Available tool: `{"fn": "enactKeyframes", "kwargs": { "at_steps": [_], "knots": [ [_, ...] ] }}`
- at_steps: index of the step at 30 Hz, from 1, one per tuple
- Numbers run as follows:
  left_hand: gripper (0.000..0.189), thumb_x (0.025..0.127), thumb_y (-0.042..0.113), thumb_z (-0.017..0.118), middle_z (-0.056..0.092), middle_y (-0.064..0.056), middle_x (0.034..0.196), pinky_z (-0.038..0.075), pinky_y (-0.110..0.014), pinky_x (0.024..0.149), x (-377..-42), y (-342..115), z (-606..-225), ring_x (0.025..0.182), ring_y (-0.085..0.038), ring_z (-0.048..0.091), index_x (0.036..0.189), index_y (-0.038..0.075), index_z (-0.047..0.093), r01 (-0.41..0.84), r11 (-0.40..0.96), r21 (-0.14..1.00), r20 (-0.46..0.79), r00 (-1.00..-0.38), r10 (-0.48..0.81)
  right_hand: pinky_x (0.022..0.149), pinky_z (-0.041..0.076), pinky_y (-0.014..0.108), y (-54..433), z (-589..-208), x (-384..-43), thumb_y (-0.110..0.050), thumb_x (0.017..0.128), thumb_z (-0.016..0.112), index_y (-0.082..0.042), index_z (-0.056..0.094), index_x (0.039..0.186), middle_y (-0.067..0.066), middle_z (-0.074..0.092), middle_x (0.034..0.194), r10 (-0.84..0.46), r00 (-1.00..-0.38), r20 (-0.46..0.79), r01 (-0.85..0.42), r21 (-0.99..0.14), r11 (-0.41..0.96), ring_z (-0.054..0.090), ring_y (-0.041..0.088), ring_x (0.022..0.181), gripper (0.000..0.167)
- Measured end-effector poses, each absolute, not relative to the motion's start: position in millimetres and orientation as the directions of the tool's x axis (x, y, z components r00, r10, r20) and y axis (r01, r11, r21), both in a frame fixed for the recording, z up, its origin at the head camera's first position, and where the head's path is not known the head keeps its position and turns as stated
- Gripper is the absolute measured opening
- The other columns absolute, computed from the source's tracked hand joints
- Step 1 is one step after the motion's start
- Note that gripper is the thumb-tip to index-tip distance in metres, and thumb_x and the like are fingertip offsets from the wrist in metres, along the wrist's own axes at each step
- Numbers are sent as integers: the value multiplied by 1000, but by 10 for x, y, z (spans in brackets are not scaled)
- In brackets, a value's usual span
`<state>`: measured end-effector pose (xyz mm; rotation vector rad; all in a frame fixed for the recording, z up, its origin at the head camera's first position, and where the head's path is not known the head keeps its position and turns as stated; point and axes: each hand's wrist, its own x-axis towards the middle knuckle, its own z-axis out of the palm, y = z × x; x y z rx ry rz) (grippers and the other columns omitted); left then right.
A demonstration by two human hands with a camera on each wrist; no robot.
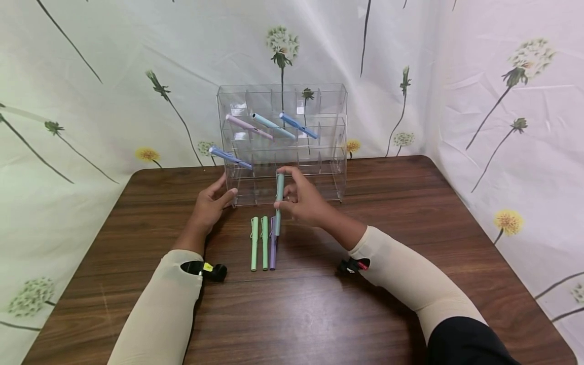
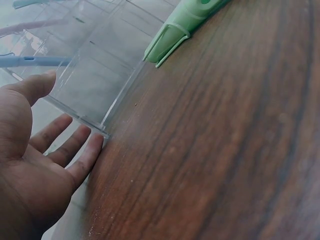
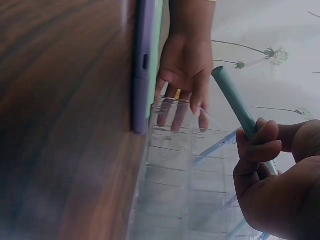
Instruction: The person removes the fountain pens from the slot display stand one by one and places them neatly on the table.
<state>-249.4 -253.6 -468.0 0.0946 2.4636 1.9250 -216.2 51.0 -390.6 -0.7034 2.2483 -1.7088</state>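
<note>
My right hand (image 1: 304, 199) pinches a teal pen (image 3: 234, 95) between thumb and fingers, in front of the clear tiered organizer (image 1: 335, 175). My left hand (image 2: 45, 175) rests against the organizer's lower left side, its fingers stretched out and the thumb apart. Three pens lie side by side on the table: a light green pen (image 1: 254, 243), a green pen (image 1: 264, 248) and a purple pen (image 3: 142, 80). Leaning in the organizer are a blue-violet pen (image 1: 230, 158) on a lower tier, and a pink pen (image 1: 248, 126), a light blue pen (image 1: 274, 125) and a blue pen (image 1: 298, 125) higher up.
The organizer stands near the back of a brown wooden table (image 1: 283, 319), close to a white floral cloth (image 1: 182, 61) hung behind. A cloth also hangs at the right. Wrist cameras protrude from both sleeves, the left camera (image 1: 218, 272) low over the table.
</note>
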Motion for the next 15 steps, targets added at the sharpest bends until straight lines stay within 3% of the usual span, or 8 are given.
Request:
{"fn": "enactKeyframes", "kwargs": {
  "at_steps": [9,15],
  "knots": [
    [73,111,34,67,24,-3,182,54,-39,118,-2493,-2523,-4667,160,-34,43,172,34,27,32,238,971,20,-998,56,48,50,29,598,-4052,-2103,0,98,79,-23,36,160,11,69,94,-525,-851,-8,-163,-946,279,52,18,53,79],
    [73,111,34,67,22,-1,183,56,-32,114,-2486,-2530,-4664,161,-33,41,172,34,27,32,249,968,19,-998,53,48,53,30,645,-4136,-2079,-1,99,79,-16,33,160,8,65,89,-553,-832,-54,-142,-941,307,54,18,50,78]
  ]
}}
